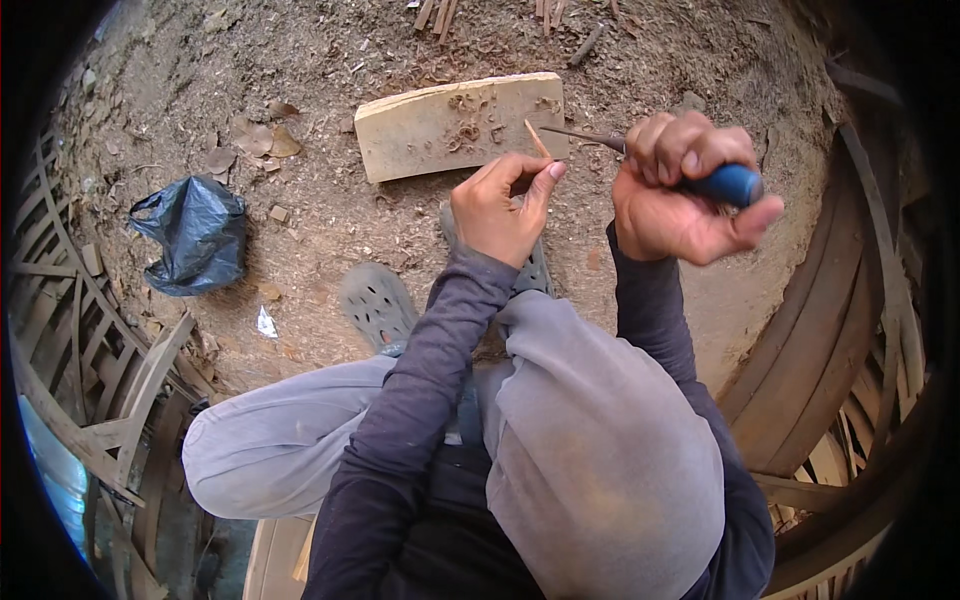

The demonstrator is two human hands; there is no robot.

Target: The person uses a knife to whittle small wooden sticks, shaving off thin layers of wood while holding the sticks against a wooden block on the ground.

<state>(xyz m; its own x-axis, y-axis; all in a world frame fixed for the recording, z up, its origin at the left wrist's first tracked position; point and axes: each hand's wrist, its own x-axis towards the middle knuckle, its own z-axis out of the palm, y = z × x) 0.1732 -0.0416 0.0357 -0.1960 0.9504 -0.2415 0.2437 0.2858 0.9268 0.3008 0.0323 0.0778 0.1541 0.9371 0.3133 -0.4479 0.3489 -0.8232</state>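
Between its thumb and fingertips, my left hand [508, 203] pinches a thin reddish-brown wooden stick [537, 139], which points up and away. My right hand [688, 185], palm turned up, is wrapped round a tool with a blue handle [727, 185] and a narrow dark blade [582, 135]. The thumb sticks out to the right. The blade's tip lies close to the stick; whether they touch I cannot tell. Beneath both is a pale, slightly curved wooden board [415, 135] on the ground, with curled shavings [470, 125] scattered on it.
A dark plastic bag [200, 235] lies to the left near dry leaves [265, 142]. Slatted wooden pieces [130, 400] line the left side. Long curved planks [820, 330] are stacked at the right. Several small sticks [435, 15] lie at the far edge.
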